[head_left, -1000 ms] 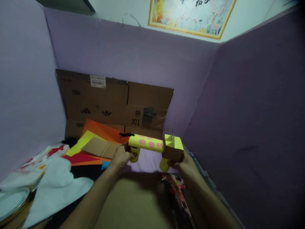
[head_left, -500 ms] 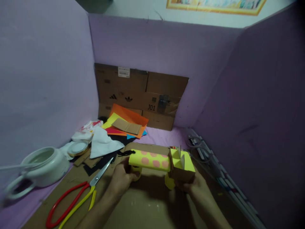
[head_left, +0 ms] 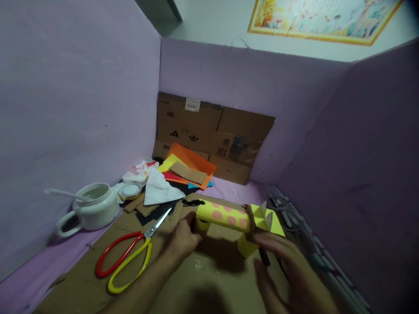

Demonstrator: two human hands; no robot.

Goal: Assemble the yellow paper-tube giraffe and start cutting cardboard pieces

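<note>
A yellow paper animal (head_left: 225, 216) with pink spots stands over the cardboard. It has a tube body, a black yarn tail (head_left: 193, 203), yellow legs and a box head (head_left: 273, 220) with two pointed ears. At the tail end, my left hand (head_left: 186, 235) is closed around a rear leg (head_left: 202, 225). My right hand (head_left: 294, 266) is beside the head, thumb and fingers apart, fingertips against the head's brown side. Between that thumb and the fingers shows a small black object (head_left: 264, 257), which I cannot make out. Red-and-yellow-handled scissors (head_left: 144, 237) lie left of my left hand.
A white mug (head_left: 98, 209) with a stick in it stands at left, near a round-lidded jar (head_left: 130, 191) and white tissue (head_left: 160, 188). Coloured paper sheets (head_left: 190, 159) lie at the back before a propped cardboard panel (head_left: 209, 126). Pale strips (head_left: 327, 257) run along the right wall.
My right hand has loosened from under the box head, its thumb now spread away, and the black object shows there. My left hand stays at the rear leg. The view has shifted.
</note>
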